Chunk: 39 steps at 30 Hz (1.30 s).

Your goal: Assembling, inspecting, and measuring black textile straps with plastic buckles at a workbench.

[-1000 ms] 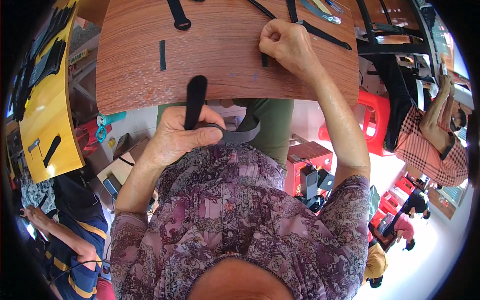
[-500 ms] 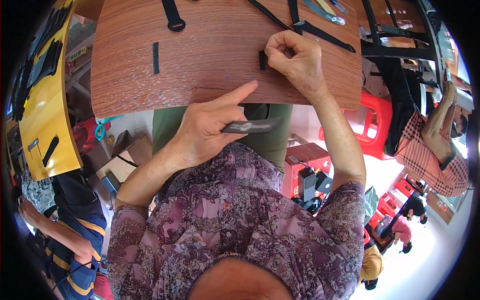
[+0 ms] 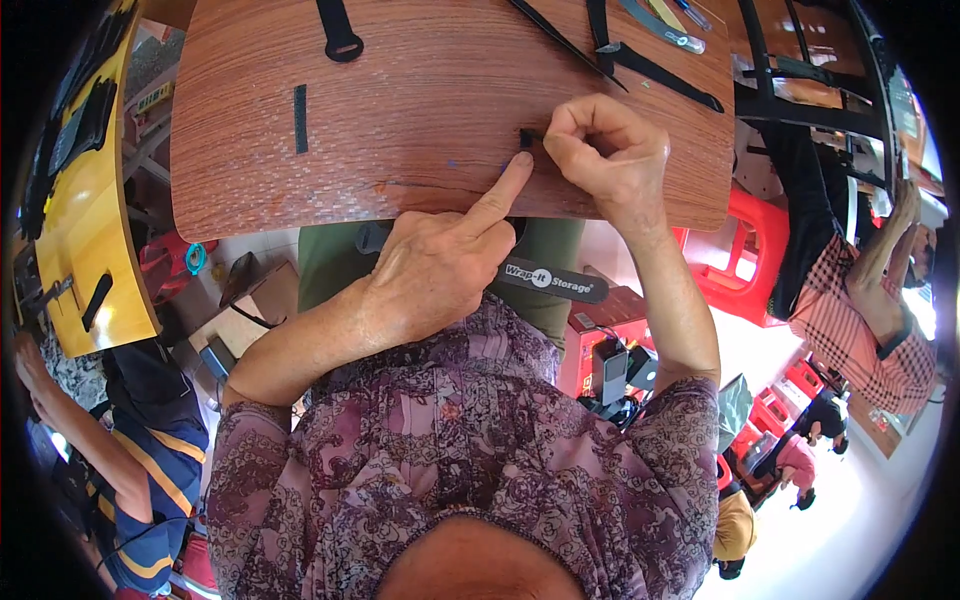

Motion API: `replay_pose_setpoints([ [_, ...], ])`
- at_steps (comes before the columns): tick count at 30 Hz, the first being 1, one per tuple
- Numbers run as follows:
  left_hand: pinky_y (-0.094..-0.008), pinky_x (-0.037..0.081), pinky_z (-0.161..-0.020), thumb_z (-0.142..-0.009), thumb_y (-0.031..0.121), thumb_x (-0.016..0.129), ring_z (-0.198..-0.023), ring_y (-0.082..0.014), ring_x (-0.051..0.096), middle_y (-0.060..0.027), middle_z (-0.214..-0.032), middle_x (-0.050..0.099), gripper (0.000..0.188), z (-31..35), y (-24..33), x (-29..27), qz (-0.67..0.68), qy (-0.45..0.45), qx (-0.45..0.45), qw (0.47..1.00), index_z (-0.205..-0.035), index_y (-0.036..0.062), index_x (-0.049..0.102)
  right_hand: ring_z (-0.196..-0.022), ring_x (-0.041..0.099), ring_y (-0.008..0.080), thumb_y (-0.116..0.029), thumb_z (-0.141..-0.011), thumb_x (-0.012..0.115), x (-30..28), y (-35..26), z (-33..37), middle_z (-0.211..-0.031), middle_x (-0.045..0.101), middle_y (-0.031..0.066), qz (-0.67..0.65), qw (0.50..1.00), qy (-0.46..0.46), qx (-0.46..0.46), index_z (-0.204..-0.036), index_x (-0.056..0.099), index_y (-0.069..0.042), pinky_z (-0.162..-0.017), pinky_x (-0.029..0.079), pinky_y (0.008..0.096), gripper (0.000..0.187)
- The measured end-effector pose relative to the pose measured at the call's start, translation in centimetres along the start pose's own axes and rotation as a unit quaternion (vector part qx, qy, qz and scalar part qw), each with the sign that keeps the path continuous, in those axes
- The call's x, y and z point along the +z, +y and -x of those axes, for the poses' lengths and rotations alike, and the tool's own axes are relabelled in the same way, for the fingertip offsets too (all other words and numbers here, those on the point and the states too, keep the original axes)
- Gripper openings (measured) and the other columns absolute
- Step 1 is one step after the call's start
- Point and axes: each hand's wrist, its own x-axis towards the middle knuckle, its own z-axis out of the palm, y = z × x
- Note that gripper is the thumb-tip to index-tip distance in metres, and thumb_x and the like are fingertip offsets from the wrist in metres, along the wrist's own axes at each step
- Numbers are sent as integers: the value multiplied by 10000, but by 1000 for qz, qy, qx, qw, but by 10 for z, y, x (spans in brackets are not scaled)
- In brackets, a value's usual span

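My right hand (image 3: pixel 615 155) is closed in a pinch over the right part of the brown table. A short black strip (image 3: pixel 527 138) lies on the wood and runs up toward its fingertips, which hide the strip's far end. The index finger of my left hand (image 3: pixel 440 250) points out, its tip touching the table just beside that strip. The other fingers of my left hand are curled around a black strap (image 3: pixel 552 280) with white print, which sticks out over my lap. Another narrow black strip (image 3: pixel 300 120) lies flat at the left of the table.
At the table's (image 3: pixel 420 110) far side lie a black strap with a looped end (image 3: pixel 340 35), further black straps (image 3: pixel 660 75), a curved grey tool (image 3: pixel 660 28) and a pen (image 3: pixel 693 14). A red stool (image 3: pixel 740 250) stands at the right. Co-workers sit on both sides.
My left index fingertip has moved up to the short strip, and the strap in that hand has swung to show its print. My right hand has shifted right and down; the short strip is bent toward it.
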Motion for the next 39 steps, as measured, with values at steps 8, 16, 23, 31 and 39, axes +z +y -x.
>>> replay_pose_setpoints([
  [8,-334,498,-511,-631,-13,566,-569,-230,621,-267,-1348,392,95,1,-2,1,4,16,10,1000,-647,9,475,-616,490,11,1,-738,637,0,-12,19,-688,574,-35,-48,999,18,-15,-769,614,7,-541,397,165,39],
  [16,-331,523,-551,-628,-48,609,-669,-247,655,-226,-1330,441,130,1,3,-1,27,26,-17,999,-652,-10,487,-650,516,32,-29,-760,618,-2,-15,-23,-709,595,-19,-77,996,-20,44,-783,629,18,-581,416,177,54],
  [23,-320,509,-538,-622,-27,631,-651,-244,653,-236,-1316,454,134,7,3,-9,21,54,-21,998,-644,-7,500,-600,494,37,-89,-698,647,2,-14,-46,-656,589,-14,18,994,-63,85,-724,649,11,-533,398,187,104],
  [31,-315,495,-513,-612,-22,611,-586,-214,614,-240,-1299,467,147,8,-1,-8,18,82,1,996,-638,10,471,-508,443,40,-87,-666,651,1,-20,-62,-589,528,-17,-27,985,-95,138,-695,647,-13,-420,292,186,79],
  [39,-299,512,-537,-602,-17,670,-664,-227,658,-224,-1260,512,157,7,3,-17,51,34,13,998,-689,-9,540,-492,401,39,-92,-646,648,-1,-23,-72,-588,510,-14,-3,979,-129,159,-662,632,-26,-412,256,189,69],
])
